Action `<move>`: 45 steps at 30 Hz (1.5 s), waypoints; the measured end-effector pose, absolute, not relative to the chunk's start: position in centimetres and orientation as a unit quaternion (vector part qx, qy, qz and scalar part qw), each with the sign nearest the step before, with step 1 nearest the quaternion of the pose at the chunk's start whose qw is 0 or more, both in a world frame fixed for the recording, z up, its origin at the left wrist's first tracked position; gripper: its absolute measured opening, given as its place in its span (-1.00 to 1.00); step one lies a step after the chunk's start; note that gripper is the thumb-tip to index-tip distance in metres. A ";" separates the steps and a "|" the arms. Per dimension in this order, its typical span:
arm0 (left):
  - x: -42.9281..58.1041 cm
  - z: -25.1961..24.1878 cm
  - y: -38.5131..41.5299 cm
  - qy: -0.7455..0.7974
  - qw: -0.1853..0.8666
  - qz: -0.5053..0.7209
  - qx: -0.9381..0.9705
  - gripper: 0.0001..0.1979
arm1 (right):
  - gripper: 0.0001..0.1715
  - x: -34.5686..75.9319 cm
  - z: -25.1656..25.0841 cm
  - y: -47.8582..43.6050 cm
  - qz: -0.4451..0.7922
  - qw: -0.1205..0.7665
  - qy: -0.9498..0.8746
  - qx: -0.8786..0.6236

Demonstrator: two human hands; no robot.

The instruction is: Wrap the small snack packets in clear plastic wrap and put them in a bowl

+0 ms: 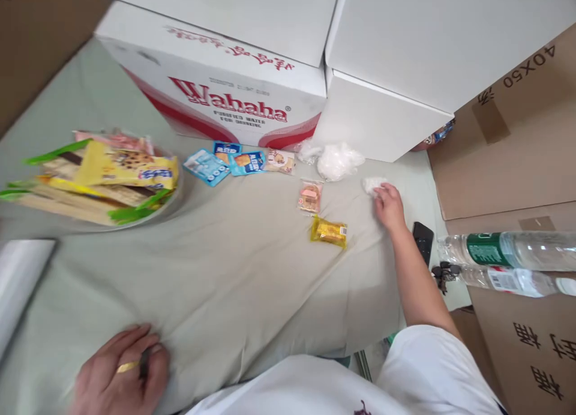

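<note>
My right hand (pixel 389 205) reaches over the cloth and pinches a small crumpled white tissue (pixel 371 185) between its fingertips. To its left sits a bunched clear plastic bag (pixel 338 162). A yellow-wrapped snack (pixel 329 231) and a pink-labelled biscuit packet (pixel 310 197) lie on the cloth nearer the middle. At the lower left, my left hand (pixel 123 370) rests on the cloth with curled fingers and a gold ring. A small dark object (pixel 144 363) shows between its thumb and forefinger; I cannot make out what it is.
A clear bowl (pixel 177 193) heaped with wrapped snacks stands at the left. Blue snack packets (pixel 209 166) lie before a Wahaha carton (pixel 225 97). White boxes (pixel 382 115) stand behind. On the right are a dark phone (pixel 423 241), water bottles (pixel 540 249) and brown cartons (pixel 504 163).
</note>
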State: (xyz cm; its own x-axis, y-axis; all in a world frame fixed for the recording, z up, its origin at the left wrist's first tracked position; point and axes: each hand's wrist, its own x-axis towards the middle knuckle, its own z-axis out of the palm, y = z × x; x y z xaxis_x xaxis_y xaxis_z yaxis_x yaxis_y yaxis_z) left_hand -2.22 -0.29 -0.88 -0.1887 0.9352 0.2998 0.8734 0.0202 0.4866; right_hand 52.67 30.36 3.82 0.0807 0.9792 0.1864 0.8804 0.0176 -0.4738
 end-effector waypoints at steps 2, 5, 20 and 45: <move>-1.7 -0.2 -0.1 0.703 0.021 0.290 0.649 -0.90 | -0.67 50.2 4.0 27.3 0.101 0.311 -0.604 -0.727; -1.4 0.5 -0.3 0.705 -0.002 0.322 0.632 -0.88 | -0.61 44.7 4.1 21.2 0.267 0.456 -0.461 -0.713; 9.2 6.5 3.7 0.420 0.752 0.457 0.222 -0.36 | -0.70 26.2 8.7 4.2 0.459 0.382 -0.611 -0.520; 5.5 6.2 0.3 0.530 0.492 0.517 0.458 -0.52 | -0.82 32.2 7.6 4.8 0.701 0.533 -0.073 -0.468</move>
State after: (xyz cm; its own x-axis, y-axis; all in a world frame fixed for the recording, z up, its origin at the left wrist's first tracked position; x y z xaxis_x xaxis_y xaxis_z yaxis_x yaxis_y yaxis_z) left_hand 5.46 0.31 6.15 -0.0968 0.9942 -0.0471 -0.0224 0.0452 0.9987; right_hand 32.25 4.83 7.61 0.0063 0.8156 -0.5786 -0.6788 -0.4214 -0.6013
